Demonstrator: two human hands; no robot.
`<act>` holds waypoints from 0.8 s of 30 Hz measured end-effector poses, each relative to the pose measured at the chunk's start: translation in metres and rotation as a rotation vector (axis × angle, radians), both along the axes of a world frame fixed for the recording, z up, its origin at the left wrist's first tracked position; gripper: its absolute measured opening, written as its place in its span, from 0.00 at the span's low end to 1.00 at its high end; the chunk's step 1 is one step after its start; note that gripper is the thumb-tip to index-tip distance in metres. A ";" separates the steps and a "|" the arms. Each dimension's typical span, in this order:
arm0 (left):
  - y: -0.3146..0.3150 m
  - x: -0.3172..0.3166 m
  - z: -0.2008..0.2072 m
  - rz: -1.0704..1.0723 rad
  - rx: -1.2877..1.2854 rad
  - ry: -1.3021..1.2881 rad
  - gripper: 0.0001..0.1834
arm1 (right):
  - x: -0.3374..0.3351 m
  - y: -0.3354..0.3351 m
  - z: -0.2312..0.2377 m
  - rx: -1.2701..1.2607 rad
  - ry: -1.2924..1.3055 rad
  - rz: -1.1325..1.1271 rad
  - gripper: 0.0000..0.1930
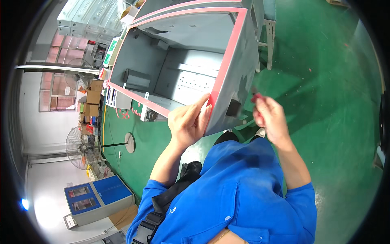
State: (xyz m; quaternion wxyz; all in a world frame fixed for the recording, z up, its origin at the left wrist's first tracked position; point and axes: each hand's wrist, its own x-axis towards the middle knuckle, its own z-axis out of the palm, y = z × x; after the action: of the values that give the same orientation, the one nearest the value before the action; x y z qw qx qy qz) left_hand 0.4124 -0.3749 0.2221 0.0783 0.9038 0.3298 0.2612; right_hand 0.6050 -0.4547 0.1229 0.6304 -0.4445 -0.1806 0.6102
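Observation:
A grey metal cabinet shell (pixel 239 69) lies in front of me with its opening toward me. Pink tape (pixel 227 61) runs along the rim of that opening. My left hand (pixel 189 122) is at the near corner of the rim, its thumb and forefinger pinched on the tape, the other fingers curled. Off the shell's right side, my right hand (pixel 270 118) is closed round a small red-handled tool (pixel 256 96). Its dark tip points away from me and is blurred, so I cannot tell its exact kind. A dark square cutout (pixel 233 108) shows in the shell's side wall.
Behind the shell stands another taped grey shell (pixel 162 6). A workbench leg (pixel 269 44) is at the far right. Two floor fans, the nearer one (pixel 83 147) on the left, stand by stacked cartons (pixel 94 97). A blue-and-grey cabinet (pixel 99 199) sits lower left on the green floor.

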 end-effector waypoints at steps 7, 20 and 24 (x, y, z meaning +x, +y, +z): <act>0.007 0.004 -0.007 -0.061 0.064 -0.113 0.13 | -0.037 0.018 0.011 0.035 0.504 -0.110 0.13; 0.006 0.002 -0.006 -0.056 0.056 -0.096 0.12 | -0.041 0.012 0.016 0.017 0.667 -0.139 0.13; 0.003 0.000 -0.003 -0.033 0.020 -0.037 0.12 | -0.046 0.010 0.012 0.063 0.587 -0.153 0.13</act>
State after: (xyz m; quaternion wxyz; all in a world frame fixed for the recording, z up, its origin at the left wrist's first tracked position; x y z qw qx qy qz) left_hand 0.4125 -0.3716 0.2187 0.0797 0.9048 0.3108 0.2799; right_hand 0.5587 -0.4443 0.1349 0.7132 -0.2417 0.0243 0.6575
